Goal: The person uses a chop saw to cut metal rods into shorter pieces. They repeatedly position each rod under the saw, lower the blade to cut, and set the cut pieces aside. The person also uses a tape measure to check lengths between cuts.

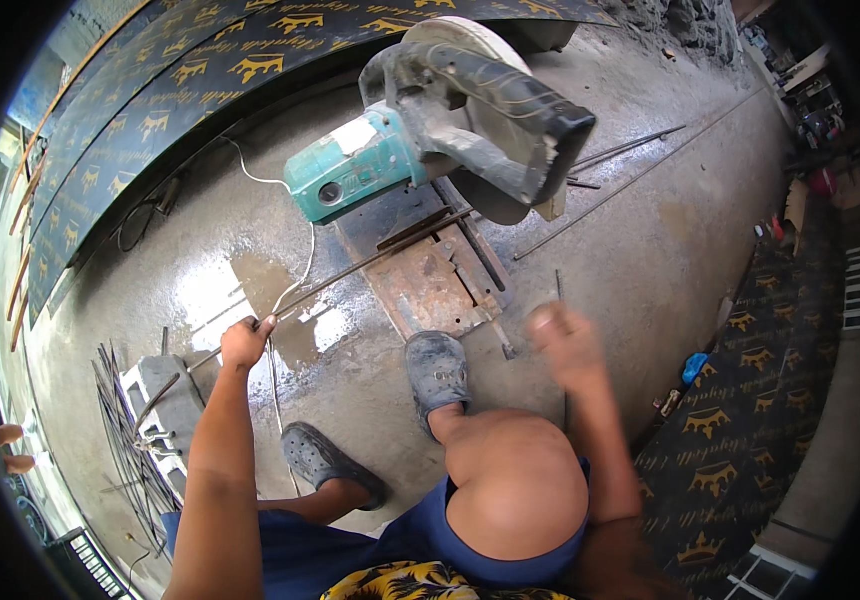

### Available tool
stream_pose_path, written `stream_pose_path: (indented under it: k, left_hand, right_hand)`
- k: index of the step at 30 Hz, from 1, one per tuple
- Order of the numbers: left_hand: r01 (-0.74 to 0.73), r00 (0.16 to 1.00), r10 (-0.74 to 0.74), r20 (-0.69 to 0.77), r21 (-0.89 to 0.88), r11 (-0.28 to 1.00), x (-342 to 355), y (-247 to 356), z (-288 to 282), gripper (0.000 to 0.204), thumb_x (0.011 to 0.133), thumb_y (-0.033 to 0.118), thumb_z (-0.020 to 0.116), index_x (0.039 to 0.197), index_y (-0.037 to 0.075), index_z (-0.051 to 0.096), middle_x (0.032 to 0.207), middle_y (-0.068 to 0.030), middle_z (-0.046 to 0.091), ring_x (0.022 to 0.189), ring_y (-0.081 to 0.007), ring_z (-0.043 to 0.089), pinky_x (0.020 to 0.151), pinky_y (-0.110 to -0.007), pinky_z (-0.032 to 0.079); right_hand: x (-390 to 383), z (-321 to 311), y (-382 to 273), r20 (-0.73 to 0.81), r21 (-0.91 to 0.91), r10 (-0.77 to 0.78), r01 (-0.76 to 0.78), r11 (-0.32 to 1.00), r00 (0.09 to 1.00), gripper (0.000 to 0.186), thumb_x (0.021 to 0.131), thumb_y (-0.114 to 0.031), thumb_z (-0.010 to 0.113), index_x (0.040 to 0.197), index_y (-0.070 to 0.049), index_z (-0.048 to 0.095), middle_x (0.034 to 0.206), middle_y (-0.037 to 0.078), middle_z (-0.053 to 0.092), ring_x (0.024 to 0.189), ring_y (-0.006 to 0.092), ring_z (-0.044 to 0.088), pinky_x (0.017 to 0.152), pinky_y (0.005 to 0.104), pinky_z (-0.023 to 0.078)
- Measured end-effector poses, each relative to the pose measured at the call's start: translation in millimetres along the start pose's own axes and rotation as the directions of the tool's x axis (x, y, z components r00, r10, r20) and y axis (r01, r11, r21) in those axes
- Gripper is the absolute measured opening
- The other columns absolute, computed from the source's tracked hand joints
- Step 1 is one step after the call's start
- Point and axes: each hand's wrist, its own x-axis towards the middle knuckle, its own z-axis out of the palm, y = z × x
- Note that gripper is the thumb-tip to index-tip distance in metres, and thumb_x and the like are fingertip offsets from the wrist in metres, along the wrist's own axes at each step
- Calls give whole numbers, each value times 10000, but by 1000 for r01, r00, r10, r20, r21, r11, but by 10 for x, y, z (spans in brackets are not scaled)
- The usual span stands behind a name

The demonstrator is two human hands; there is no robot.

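Note:
My left hand [248, 342] grips a thin steel rod [335, 278] that runs up to the rusty metal base [420, 285] of a teal cut-off saw [345, 165] with a black handle and large disc. My right hand [565, 340] is blurred beside the base; its fingers are unclear. My dark clog [437, 370] touches the base's lower edge; the other clog [320, 460] stands further left. A white cord [310, 260] runs from the saw down past my left hand.
Dark printed boards [150, 90] line the upper left; another [720, 420] lies at right. More rods [630, 150] lie beyond the saw. Grey blocks [162, 395] and a bundle of rods [120, 430] are at lower left. Puddles [210, 290] wet the floor. Someone's digits [12, 448] show at the left rim.

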Motion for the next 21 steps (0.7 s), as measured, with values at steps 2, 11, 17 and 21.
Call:
stream_pose_path:
  k: [2,11,17,21]
  left_hand:
    - [-12,1000,12,-22,-8,1000,54,-221,157,628,940,654,588,879,45,729,879,-207,739,893,-414,698,855,-493,508]
    - [7,999,-9,-43,-48,999,7,-616,296,584,948,615,606,909,43,714,899,-191,740,902,-409,688,911,-519,449]
    - [13,1000,-13,-20,-1,1000,-74,-809,220,573,970,606,577,958,50,711,948,-194,742,945,-410,688,942,-539,442]
    - [-2,1000,2,1,21,1000,-75,-843,167,587,984,612,545,957,49,707,956,-195,744,952,-417,689,939,-548,450]
  right_hand:
    - [179,-411,-614,-223,29,-203,215,976,953,414,985,-437,611,1011,-30,681,811,32,649,753,133,578,683,306,472]
    - [1347,-233,-3376,382,-421,32,143,896,923,455,991,-415,654,1288,-72,622,1100,107,716,897,188,701,824,356,587]
    - [1378,-11,-3307,452,-459,184,51,887,873,421,1000,-335,649,1194,37,611,1049,148,683,839,231,731,676,355,634]
    - [1189,-10,-3092,381,-385,96,63,921,920,476,953,-245,702,1266,83,558,979,150,684,669,183,709,510,320,593]
